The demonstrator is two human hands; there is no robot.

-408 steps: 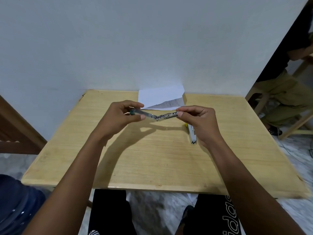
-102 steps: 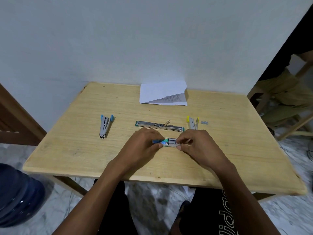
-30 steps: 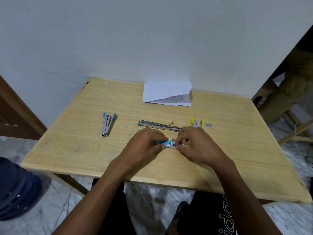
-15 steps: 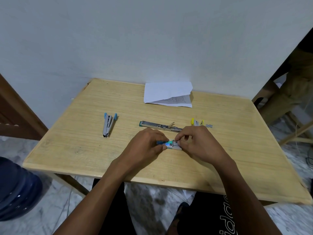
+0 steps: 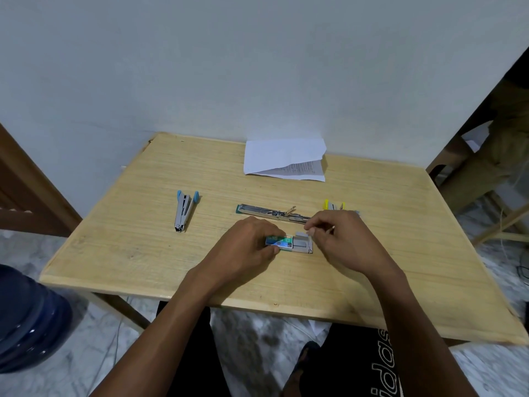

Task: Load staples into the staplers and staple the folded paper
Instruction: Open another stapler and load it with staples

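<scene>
**Staple box open, strip at right fingertips**

My left hand (image 5: 246,247) curls over the staple box (image 5: 279,242). Thumb and fingers grip its printed sleeve. The box lies flat on the counter (image 5: 114,253), about midway between the left and right edges and somewhat nearer the near edge. Its tray is slid out toward the right edge, and grey staples (image 5: 302,244) show in it.

My right hand (image 5: 343,242) has thumb and forefinger drawn together, pinching a small grey strip (image 5: 300,233) just above the tray. I cannot tell whether the strip is staples or a box flap.

Just beyond both hands the green-ended stapler (image 5: 266,210) lies unfolded flat, its right end hidden behind my right hand. The yellow stapler (image 5: 333,205) sits beside it toward the right edge, partly hidden by my knuckles. The blue stapler (image 5: 184,209) lies well apart, toward the left edge. The folded paper (image 5: 283,160) rests at the far edge, against the wall.
</scene>
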